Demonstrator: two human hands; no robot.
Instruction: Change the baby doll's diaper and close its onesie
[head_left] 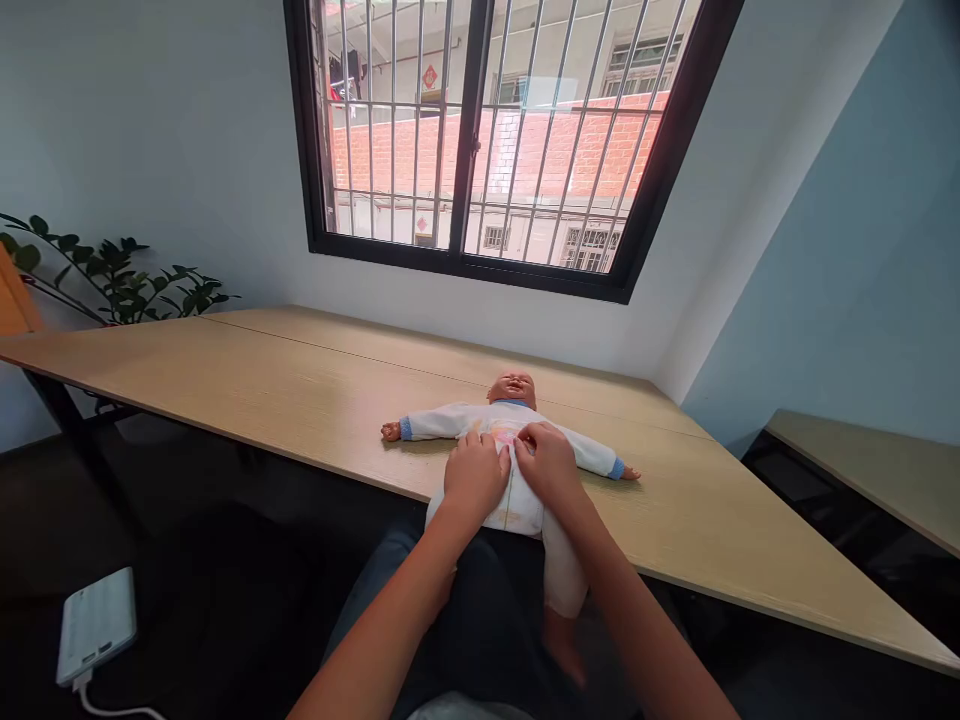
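A baby doll [512, 389] lies on its back at the table's front edge, arms spread wide, in a white long-sleeved top with blue cuffs. A white diaper [517, 508] is around its waist, and its legs hang over the edge. My left hand [475, 472] rests on the left part of the doll's belly, fingers bent and close together. On the right part, my right hand [546, 460] has thumb and forefinger pinched at the diaper's upper front. The fingertips of both hands are near each other; what lies between them is too small to make out.
The wooden table [300, 390] stretches to both sides under a barred window [465, 265]. A plant [120, 280] stands at the far left. A white power bank [97, 620] with a cable is at lower left. Another table [870, 460] stands at the right.
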